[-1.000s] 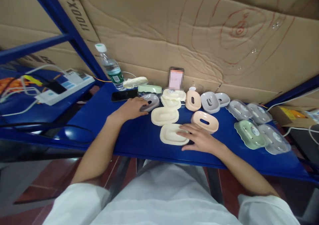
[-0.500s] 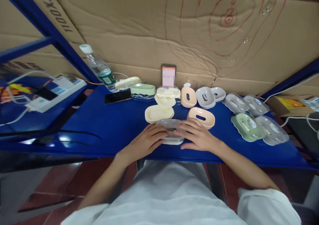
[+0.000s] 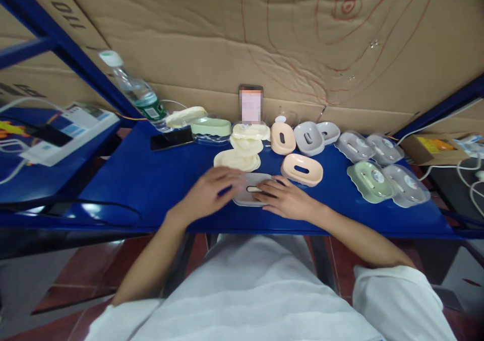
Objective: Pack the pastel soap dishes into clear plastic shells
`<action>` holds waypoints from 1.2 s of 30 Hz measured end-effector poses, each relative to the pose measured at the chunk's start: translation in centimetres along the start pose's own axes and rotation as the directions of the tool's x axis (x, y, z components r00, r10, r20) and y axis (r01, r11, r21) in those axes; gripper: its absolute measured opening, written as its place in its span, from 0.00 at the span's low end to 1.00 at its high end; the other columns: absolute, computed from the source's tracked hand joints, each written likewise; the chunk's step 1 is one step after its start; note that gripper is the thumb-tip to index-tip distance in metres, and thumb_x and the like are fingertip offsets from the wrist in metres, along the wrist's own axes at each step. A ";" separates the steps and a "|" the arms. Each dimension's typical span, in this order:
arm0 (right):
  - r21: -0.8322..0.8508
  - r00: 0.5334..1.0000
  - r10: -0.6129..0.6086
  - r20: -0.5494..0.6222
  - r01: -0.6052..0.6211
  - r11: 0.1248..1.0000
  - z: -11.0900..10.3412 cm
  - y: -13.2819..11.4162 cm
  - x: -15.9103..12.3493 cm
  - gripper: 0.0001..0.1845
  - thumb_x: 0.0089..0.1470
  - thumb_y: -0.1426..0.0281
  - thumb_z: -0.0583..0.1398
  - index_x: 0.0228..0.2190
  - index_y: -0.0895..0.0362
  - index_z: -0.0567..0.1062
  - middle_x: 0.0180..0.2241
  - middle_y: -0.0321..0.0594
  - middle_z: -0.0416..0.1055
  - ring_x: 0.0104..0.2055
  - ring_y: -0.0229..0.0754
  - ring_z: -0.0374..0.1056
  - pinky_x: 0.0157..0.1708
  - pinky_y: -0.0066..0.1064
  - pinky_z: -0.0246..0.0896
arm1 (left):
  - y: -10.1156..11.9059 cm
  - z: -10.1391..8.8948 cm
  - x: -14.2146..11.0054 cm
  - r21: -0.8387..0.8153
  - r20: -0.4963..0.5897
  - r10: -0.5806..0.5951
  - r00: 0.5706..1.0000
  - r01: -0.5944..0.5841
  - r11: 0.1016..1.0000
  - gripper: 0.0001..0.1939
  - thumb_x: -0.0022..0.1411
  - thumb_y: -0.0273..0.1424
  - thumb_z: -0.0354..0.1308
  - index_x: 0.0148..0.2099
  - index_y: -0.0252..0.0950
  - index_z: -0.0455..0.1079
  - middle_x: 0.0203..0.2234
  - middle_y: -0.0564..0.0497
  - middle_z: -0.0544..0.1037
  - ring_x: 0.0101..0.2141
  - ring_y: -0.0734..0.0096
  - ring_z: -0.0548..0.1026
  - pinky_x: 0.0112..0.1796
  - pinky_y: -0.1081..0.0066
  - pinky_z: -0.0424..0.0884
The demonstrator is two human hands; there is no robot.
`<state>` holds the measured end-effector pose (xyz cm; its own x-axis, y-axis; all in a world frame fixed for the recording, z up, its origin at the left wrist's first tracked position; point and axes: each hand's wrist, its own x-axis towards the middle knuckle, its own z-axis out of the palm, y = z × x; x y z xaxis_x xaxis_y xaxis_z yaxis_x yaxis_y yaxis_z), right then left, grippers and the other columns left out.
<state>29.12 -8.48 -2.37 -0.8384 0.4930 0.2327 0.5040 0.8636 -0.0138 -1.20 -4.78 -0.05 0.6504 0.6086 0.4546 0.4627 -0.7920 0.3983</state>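
Note:
A light grey soap dish (image 3: 245, 196) with a pale strip across its middle slot lies on the blue table in front of me. My right hand (image 3: 287, 199) grips its right end, fingers over the top and thumb at the near edge. My left hand (image 3: 212, 194) is by the left end, thumb and fingers apart, fingertips blurred by motion; whether they touch the dish I cannot tell. Just behind are cream soap dish parts (image 3: 236, 160) and a peach soap dish (image 3: 302, 168).
Along the back are a water bottle (image 3: 139, 96), a dark phone (image 3: 172, 138), a green soap dish (image 3: 210, 128), an upright phone (image 3: 251, 105) and grey dishes (image 3: 309, 138). Several packaged soap dishes (image 3: 372, 181) lie at the right. A cardboard wall (image 3: 189, 39) stands behind.
My left hand has moved off the dish's top to the left and its fingers have spread. More of the dish and its pale strip shows. The camera view has shifted slightly.

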 end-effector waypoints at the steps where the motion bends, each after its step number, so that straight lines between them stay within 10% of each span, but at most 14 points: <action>1: 0.003 1.000 -0.005 -0.004 0.005 1.000 0.0 0.0 0.0 0.23 0.75 0.61 0.58 0.65 0.56 0.74 0.64 0.51 0.75 0.67 0.52 0.68 0.69 0.50 0.57 | -0.7 -1.0 0.9 0.066 -0.065 -0.061 0.996 0.065 0.996 0.15 0.78 0.39 0.55 0.59 0.43 0.78 0.54 0.46 0.84 0.58 0.56 0.80 0.62 0.54 0.73; 7: -0.009 1.000 -0.005 0.003 0.005 1.000 -0.2 0.0 0.1 0.23 0.75 0.58 0.57 0.64 0.53 0.74 0.65 0.50 0.74 0.68 0.52 0.68 0.70 0.50 0.57 | -8.6 -3.8 5.0 0.395 -0.147 -0.353 0.924 0.382 0.835 0.31 0.71 0.40 0.59 0.73 0.38 0.66 0.73 0.35 0.65 0.71 0.31 0.62 0.69 0.31 0.51; 12: 0.024 1.000 -0.013 0.000 0.013 1.000 -0.2 0.2 0.1 0.24 0.74 0.59 0.60 0.65 0.54 0.74 0.65 0.52 0.74 0.68 0.53 0.68 0.69 0.50 0.58 | -12.5 -2.7 4.8 0.352 -0.122 -0.389 0.913 0.406 0.843 0.31 0.72 0.42 0.57 0.74 0.40 0.64 0.76 0.35 0.60 0.74 0.32 0.58 0.70 0.31 0.48; 21: -0.011 0.917 0.343 -0.201 -0.353 0.936 -3.7 4.1 -2.1 0.22 0.75 0.57 0.56 0.61 0.55 0.77 0.62 0.49 0.78 0.64 0.54 0.72 0.66 0.49 0.58 | -11.5 -2.0 4.1 0.384 -0.183 -0.292 0.939 0.342 0.858 0.25 0.74 0.41 0.56 0.68 0.41 0.70 0.68 0.37 0.71 0.68 0.40 0.68 0.66 0.41 0.61; 28: 0.020 0.859 0.503 -0.089 -0.504 0.864 -3.7 6.3 -3.4 0.21 0.76 0.57 0.54 0.57 0.54 0.79 0.60 0.47 0.80 0.61 0.55 0.75 0.58 0.47 0.60 | -7.7 -2.0 4.9 0.168 -0.067 -0.107 0.992 0.117 0.979 0.16 0.75 0.41 0.53 0.49 0.37 0.78 0.44 0.44 0.83 0.47 0.56 0.82 0.50 0.58 0.77; 36: 0.060 0.840 0.543 -0.007 -0.542 0.838 -3.2 6.5 -3.4 0.20 0.77 0.58 0.54 0.56 0.54 0.80 0.60 0.47 0.79 0.63 0.54 0.74 0.58 0.46 0.61 | -5.9 0.4 5.0 0.278 0.010 0.002 1.000 -0.004 0.961 0.20 0.77 0.43 0.53 0.53 0.36 0.80 0.50 0.41 0.83 0.50 0.52 0.81 0.53 0.55 0.76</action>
<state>35.86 -4.90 -0.18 -0.4286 0.8823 0.1943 0.8644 0.4631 -0.1959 -0.48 2.89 -0.42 0.6570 0.6066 0.4476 0.6088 -0.7771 0.1595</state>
